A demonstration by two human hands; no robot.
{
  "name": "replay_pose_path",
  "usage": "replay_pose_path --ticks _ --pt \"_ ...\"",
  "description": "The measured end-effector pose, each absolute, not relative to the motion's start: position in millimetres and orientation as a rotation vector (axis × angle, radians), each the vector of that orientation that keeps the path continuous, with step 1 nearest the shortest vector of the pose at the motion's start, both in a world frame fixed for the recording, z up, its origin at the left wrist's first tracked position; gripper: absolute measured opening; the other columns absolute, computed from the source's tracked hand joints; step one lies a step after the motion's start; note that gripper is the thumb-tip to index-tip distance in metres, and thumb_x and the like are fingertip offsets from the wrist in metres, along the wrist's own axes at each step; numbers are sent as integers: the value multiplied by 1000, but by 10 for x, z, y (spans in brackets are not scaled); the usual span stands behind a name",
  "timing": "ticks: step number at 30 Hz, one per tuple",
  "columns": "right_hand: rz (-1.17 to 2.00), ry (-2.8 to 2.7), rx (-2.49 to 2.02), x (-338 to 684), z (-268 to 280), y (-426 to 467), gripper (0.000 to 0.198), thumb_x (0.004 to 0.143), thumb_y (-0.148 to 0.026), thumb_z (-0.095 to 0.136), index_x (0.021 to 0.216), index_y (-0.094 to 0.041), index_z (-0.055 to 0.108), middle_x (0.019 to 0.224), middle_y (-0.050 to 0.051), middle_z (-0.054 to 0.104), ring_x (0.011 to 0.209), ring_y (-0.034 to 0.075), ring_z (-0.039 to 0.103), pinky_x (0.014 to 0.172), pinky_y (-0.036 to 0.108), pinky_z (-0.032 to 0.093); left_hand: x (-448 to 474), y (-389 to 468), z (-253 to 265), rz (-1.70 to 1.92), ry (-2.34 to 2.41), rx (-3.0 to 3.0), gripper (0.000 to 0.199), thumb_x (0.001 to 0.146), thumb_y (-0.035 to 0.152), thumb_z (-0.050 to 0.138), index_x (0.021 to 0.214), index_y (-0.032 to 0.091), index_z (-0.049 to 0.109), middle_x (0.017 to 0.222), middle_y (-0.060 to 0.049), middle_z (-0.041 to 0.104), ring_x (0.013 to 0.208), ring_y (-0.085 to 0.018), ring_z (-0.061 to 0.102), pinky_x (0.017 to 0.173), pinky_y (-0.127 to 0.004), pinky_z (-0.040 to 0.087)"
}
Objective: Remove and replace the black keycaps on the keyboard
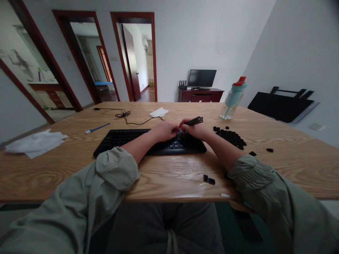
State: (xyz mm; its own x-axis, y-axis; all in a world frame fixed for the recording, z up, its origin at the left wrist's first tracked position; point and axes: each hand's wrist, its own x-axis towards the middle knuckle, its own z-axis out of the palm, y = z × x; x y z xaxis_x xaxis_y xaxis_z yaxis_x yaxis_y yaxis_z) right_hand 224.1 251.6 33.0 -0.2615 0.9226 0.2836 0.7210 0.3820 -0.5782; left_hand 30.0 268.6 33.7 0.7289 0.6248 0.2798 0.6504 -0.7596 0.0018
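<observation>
A black keyboard [174, 144] lies on the wooden table in front of me, with some keys visible between my arms. My left hand [164, 131] rests over its right half, fingers curled together near the far edge; what they pinch, if anything, is hidden. Beside it, my right hand [194, 130] is closed around a dark slim-handled tool [195, 121], whose exact kind I cannot make out. The tool's rear end points up and right, and its tip is down by my left fingertips. Right of the keyboard is a pile of loose black keycaps [233, 138].
Two keycaps [209, 179] lie near the table's front edge. A water bottle [233, 98] stands at the back right. A blue brush [97, 128], white paper [37, 142], a coiled cable [123, 114] and more white paper [159, 112] lie left and behind.
</observation>
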Motion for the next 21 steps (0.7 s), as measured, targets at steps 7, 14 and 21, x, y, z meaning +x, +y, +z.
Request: replay_pose_path --ticks 7,14,21 --pt "397 -2152 -1339 2233 289 2526 16 86 -17 54 85 -22 69 80 4 72 74 19 63 68 29 47 266 2674 324 -423 -1010 -2856 19 86 19 57 95 21 74 94 -3 76 88 -19 69 76 -26 47" --pt "321 -2151 -1372 2210 244 2472 17 86 -17 53 90 -20 69 91 6 73 81 19 64 75 29 48 276 2650 365 -371 -908 -2845 22 90 16 53 94 20 75 92 -5 76 88 -19 68 79 -28 47" --pt "459 -2084 -1501 2171 283 2579 17 86 -18 50 86 -21 66 75 3 70 72 18 62 64 28 45 274 2712 349 -337 -974 -2814 22 89 20 54 94 23 76 90 -4 75 86 -20 68 76 -28 48"
